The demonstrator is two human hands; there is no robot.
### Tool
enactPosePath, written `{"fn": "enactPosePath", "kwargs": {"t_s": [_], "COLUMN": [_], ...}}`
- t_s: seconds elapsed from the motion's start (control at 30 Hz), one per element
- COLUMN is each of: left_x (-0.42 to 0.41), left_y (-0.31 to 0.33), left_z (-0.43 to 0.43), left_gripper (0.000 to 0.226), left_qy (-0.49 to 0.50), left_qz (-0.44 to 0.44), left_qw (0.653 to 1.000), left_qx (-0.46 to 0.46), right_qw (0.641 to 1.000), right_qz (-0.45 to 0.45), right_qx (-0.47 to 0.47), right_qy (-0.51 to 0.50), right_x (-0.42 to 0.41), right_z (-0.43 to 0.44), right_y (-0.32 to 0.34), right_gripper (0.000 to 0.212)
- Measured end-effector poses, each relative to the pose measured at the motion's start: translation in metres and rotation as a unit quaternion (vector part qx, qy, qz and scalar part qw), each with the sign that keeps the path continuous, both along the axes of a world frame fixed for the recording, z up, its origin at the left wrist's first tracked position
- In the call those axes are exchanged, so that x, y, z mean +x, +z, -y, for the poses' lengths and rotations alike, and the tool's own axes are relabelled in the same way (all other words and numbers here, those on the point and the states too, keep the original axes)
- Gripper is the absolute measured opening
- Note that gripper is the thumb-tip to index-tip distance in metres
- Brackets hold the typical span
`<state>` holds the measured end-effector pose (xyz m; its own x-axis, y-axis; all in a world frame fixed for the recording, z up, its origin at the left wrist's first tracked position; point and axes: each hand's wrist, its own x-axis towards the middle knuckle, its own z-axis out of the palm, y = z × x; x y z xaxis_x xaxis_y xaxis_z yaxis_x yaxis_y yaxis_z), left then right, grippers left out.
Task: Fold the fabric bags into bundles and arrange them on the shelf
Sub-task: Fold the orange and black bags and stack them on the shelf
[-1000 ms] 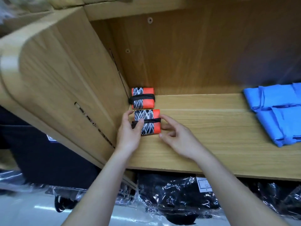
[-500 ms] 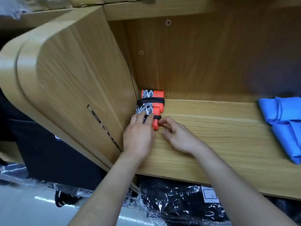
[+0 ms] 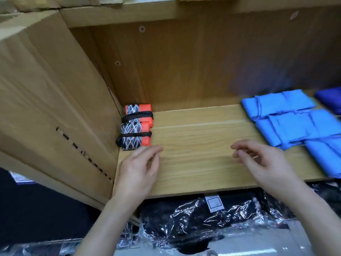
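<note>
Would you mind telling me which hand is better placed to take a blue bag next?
Probably the right: the right hand hovers empty just beside the blue bags, while the left hand is across the shelf by the orange bundles.

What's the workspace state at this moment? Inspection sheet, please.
Surface: light wooden shelf board, bare grain across the middle.
Job's things: rear orange-and-patterned fabric bundle with a black strap and front matching bundle, one behind the other against the wooden side panel; folded bright blue fabric bags at the right.
Clutter: dark blue fabric at the far right edge.
Hands: left hand and right hand both open, holding nothing, over the shelf front.
Cables: nothing seen.
Surroundings: black goods in clear plastic wrap below the shelf.
</note>
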<state>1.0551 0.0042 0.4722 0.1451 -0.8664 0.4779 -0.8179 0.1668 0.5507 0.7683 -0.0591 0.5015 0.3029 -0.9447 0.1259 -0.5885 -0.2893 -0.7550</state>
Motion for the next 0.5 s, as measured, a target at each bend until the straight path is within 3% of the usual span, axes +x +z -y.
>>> {"fn": "enactPosePath", "kwargs": {"t_s": [0.23, 0.33, 0.43, 0.5], "left_x": [-0.085, -0.132, -0.187, -0.227], "left_y": [-0.007, -0.018, -0.028, -0.037], "left_z": [0.002, 0.003, 0.001, -0.005], "left_gripper": [0.019, 0.028, 0.015, 0.018], "left_qy": [-0.17, -0.234, -0.271, -0.305], "left_qz": [-0.033, -0.058, -0.067, -0.044], "left_qw": [0.985, 0.969, 0.955, 0.943], "left_qx": [0.009, 0.062, 0.098, 0.126], "right_qw": [0.972, 0.952, 0.929, 0.915], "right_qz": [-0.17, -0.224, -0.24, -0.229], "right_qx": [-0.082, -0.048, 0.005, 0.047], "right_qy": [-0.137, -0.205, -0.28, -0.328], "right_x": [-0.112, -0.16, -0.213, -0.25], "right_z": [-0.066, -0.102, -0.143, -0.172], "right_y": [0.0, -0.007, -0.024, -0.041], "right_gripper": [0.017, 0.02, 0.023, 0.026]}}
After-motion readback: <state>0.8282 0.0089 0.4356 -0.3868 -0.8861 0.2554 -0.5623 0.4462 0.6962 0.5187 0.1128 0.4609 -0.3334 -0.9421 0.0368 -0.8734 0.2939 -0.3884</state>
